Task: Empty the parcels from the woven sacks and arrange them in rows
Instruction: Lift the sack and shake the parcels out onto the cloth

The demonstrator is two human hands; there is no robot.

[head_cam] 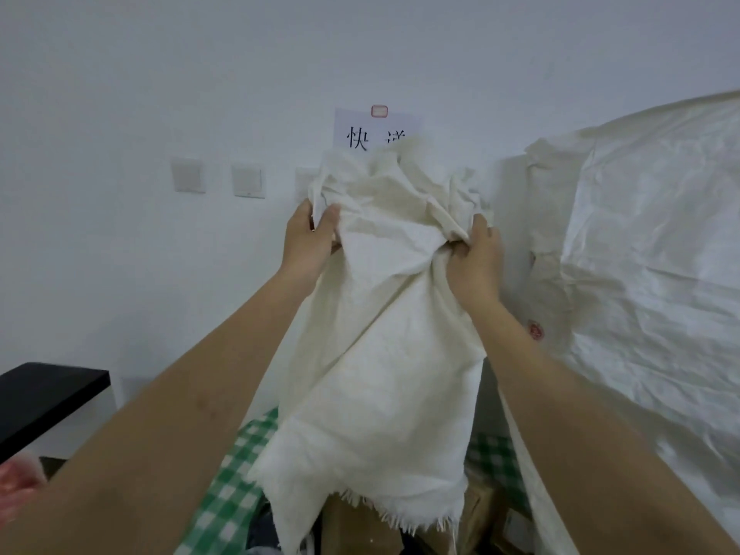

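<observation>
A cream woven sack (380, 354) hangs upside down in front of me, its frayed open mouth at the bottom. My left hand (310, 238) grips the bunched upper left of the sack. My right hand (474, 258) grips the bunched upper right. Below the mouth lie brown cardboard parcels (360, 526), partly hidden by the sack, on a green-and-white checked cloth (228, 494).
A second large white woven sack (648, 274) stands against the wall on the right. A black shelf edge (44, 398) juts in at the lower left, with a pink blurred thing (16, 482) below it. The wall carries switch plates (248, 182) and a paper sign (372, 130).
</observation>
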